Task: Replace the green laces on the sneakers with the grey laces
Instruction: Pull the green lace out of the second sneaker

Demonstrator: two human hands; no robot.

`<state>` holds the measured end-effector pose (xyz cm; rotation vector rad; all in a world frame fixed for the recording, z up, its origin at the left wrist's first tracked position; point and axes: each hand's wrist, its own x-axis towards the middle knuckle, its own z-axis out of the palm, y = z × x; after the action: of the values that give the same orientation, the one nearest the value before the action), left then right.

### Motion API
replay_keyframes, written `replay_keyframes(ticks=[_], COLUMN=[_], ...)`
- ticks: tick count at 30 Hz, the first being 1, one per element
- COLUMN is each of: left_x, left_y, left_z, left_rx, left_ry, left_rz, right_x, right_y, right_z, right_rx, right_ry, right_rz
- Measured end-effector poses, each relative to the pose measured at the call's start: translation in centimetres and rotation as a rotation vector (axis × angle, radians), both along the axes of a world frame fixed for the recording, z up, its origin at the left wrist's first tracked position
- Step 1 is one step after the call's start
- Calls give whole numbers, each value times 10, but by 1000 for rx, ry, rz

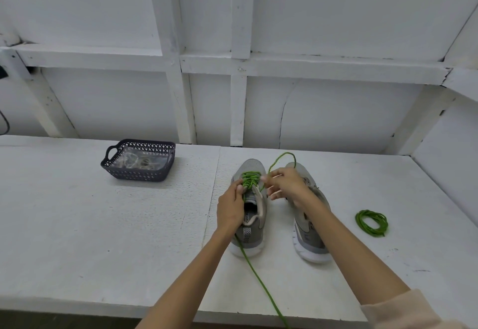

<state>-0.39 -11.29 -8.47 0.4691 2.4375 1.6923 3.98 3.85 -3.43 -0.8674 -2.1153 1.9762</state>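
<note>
Two grey sneakers stand side by side on the white table [129,238], toes pointing away from me. The left sneaker [252,225] still carries a green lace [249,177] through its eyelets. My left hand [231,206] grips that shoe at its left side by the collar. My right hand [287,184] pinches one end of the green lace, which loops up past the toes. The other lace end trails toward me over the table's front edge. The right sneaker [311,238] has no lace and is partly hidden by my right forearm. A coiled green lace [372,222] lies to its right.
A dark perforated plastic basket [139,173] stands at the back left of the table, holding pale grey laces in clear wrapping. A white panelled wall with wooden framing rises right behind the table. The table's front edge runs close to my elbows.
</note>
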Motion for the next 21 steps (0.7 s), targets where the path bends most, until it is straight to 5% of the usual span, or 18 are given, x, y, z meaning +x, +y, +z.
replay_keyframes(ticks=[6, 13, 18, 21], left_x=[-6, -41, -59, -66], left_y=[-6, -25, -28, -25], left_z=[4, 8, 26, 33], left_rx=[112, -12, -162, -353], left_ry=[-95, -90, -57, 116], left_rz=[-2, -167, -312, -379], right_x=[-5, 9, 11, 15], right_y=[4, 5, -22, -37], right_z=[-3, -12, -21, -32], right_rx=[-158, 226, 492, 642], right_ry=[318, 34, 39, 46], right_rz=[-428, -77, 91, 75])
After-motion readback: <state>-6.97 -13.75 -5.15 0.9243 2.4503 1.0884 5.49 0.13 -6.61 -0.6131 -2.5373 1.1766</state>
